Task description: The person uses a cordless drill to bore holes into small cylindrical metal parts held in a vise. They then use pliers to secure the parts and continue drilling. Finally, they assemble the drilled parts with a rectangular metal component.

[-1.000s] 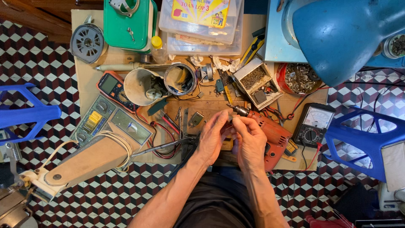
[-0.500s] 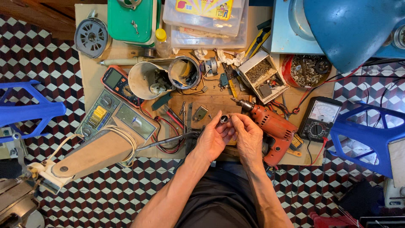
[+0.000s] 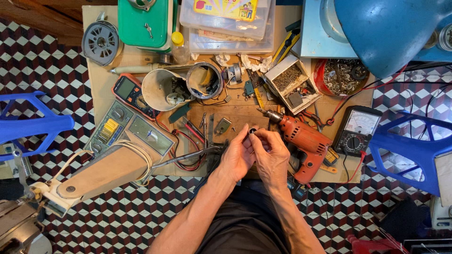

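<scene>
Both hands sit lower and closer to the body than a second ago, fingertips of left hand [image 3: 237, 157] and right hand [image 3: 271, 155] pinching a small round metal part [image 3: 253, 130] (details too tiny), beside the orange drill [image 3: 301, 139] on the cluttered board [image 3: 242, 114].

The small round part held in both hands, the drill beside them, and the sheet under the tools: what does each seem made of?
Small round part, pinched between left hand and right hand: probably metal, shiny rim, dark centre. Drill: orange casing, likely plastic, matte; chuck grey metal. Sheet: tan, flat, dull, apparently cardboard.
</scene>
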